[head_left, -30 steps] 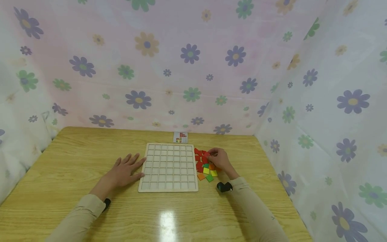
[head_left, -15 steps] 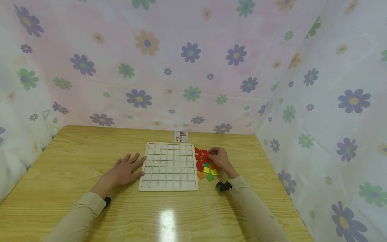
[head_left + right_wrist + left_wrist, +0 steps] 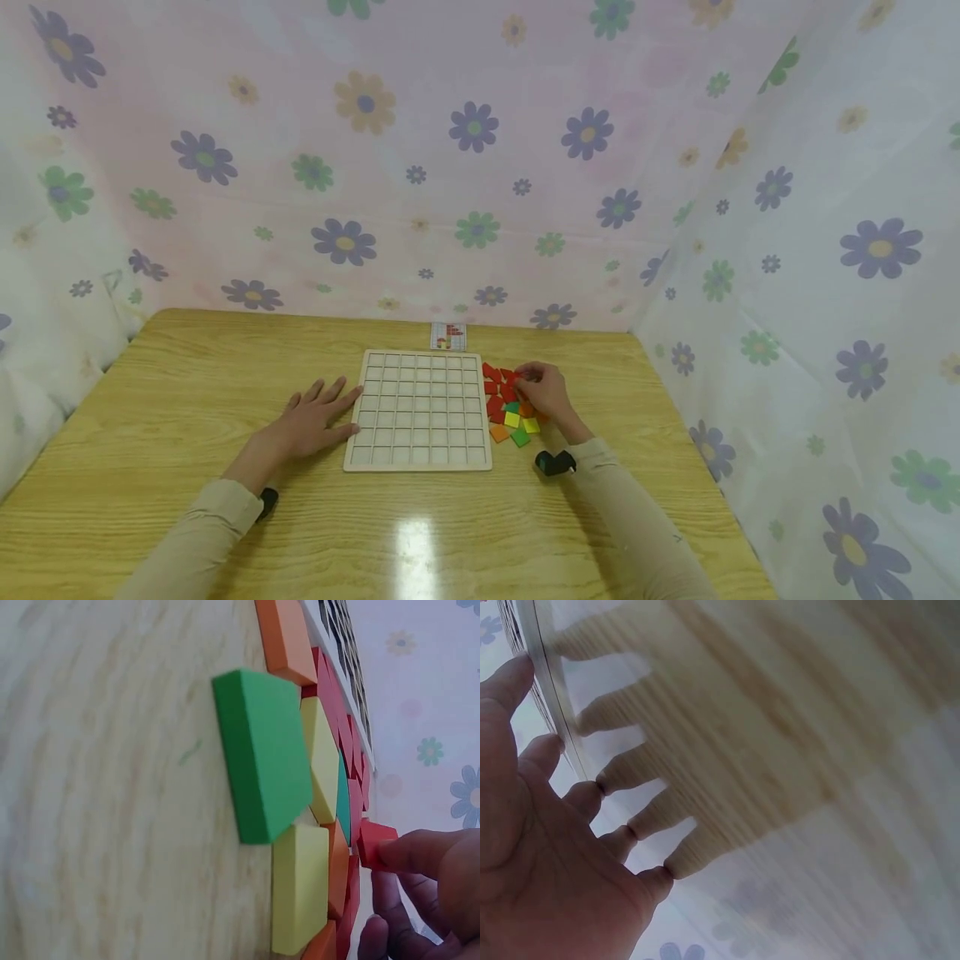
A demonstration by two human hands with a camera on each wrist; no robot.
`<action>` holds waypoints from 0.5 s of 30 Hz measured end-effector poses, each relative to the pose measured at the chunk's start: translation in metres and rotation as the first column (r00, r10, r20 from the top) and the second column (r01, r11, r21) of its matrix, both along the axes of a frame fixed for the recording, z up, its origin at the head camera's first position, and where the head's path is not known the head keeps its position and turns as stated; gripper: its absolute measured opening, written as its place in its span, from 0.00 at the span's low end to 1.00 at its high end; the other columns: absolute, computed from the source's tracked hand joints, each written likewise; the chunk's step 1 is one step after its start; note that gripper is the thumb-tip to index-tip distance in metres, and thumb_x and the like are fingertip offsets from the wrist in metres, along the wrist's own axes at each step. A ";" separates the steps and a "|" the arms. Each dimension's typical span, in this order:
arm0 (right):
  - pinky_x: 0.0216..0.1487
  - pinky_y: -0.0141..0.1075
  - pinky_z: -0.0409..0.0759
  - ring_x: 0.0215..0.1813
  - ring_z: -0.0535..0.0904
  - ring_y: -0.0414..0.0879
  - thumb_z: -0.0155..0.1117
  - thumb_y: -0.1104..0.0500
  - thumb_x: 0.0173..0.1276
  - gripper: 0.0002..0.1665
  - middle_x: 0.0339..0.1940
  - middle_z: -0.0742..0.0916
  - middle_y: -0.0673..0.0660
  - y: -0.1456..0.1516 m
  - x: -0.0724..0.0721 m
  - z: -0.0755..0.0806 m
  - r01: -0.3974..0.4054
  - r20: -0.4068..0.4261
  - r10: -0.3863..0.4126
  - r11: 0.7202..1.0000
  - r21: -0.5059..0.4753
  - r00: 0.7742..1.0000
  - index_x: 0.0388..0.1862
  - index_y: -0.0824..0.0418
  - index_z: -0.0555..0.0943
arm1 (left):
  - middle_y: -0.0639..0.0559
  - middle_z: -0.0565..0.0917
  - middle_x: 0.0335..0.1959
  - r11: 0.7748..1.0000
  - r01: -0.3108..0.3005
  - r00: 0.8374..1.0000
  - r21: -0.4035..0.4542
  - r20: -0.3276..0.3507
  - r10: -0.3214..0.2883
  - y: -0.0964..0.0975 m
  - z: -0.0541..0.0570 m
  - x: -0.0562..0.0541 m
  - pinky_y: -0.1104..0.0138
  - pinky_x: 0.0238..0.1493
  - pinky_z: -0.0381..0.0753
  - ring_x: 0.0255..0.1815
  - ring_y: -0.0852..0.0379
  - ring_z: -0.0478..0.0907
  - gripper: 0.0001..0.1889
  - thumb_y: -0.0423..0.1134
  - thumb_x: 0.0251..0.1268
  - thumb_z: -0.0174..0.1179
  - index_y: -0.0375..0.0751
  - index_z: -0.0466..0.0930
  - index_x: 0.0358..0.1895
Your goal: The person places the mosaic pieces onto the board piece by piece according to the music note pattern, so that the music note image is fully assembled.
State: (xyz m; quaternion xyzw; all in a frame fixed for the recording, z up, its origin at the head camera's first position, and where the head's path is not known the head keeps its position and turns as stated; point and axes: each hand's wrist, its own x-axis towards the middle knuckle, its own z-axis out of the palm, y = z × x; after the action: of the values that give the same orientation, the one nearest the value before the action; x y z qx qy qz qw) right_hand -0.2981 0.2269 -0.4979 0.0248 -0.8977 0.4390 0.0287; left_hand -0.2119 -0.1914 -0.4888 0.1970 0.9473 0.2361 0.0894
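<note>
Wood-grain table (image 3: 300, 542): right hand (image 3: 547, 392) pinches red tile (image 3: 371, 841) beside loose tiles (image 3: 512, 419); board (image 3: 422, 404) lies at that hand's 9 o'clock, tiles between. Left hand (image 3: 309, 423), fingers spread, touches board's 9 o'clock edge.

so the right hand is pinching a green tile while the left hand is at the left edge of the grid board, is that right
Not quite: the right hand is pinching a red tile, not a green one, as the right wrist view shows. The left hand is indeed at the left edge of the grid board.
</note>
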 end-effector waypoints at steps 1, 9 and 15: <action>0.39 0.34 0.79 0.38 0.81 0.50 0.66 0.66 0.71 0.08 0.39 0.88 0.62 0.000 0.000 0.000 0.008 -0.002 -0.008 1.000 -0.013 1.000 0.46 0.67 0.87 | 0.30 0.52 0.81 1.000 0.000 1.000 0.007 0.002 0.000 0.000 0.000 0.000 0.25 0.70 0.42 0.79 0.21 0.42 0.38 0.58 0.76 0.55 0.42 0.58 0.81; 0.39 0.31 0.77 0.43 0.81 0.54 0.65 0.65 0.73 0.11 0.44 0.88 0.65 -0.005 0.005 0.000 0.057 -0.034 -0.062 0.992 -0.115 0.998 0.50 0.68 0.87 | 0.30 0.52 0.81 1.000 -0.002 1.000 0.010 -0.003 0.002 0.001 0.000 -0.001 0.25 0.69 0.42 0.78 0.20 0.42 0.38 0.57 0.77 0.55 0.41 0.58 0.81; 0.43 0.29 0.80 0.46 0.83 0.53 0.67 0.62 0.73 0.12 0.47 0.89 0.64 -0.007 0.007 -0.002 0.083 -0.024 -0.088 0.982 -0.172 0.996 0.51 0.67 0.87 | 0.29 0.54 0.80 1.000 0.002 1.000 -0.001 -0.020 -0.002 0.002 0.002 0.001 0.24 0.68 0.45 0.78 0.19 0.45 0.37 0.55 0.77 0.56 0.40 0.60 0.80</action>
State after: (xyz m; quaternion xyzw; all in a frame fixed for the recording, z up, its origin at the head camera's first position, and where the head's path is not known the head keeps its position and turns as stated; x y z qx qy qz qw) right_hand -0.2909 0.2198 -0.5002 -0.0095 -0.8563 0.5124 0.0636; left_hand -0.2106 -0.1893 -0.4863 0.2003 0.9481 0.2335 0.0804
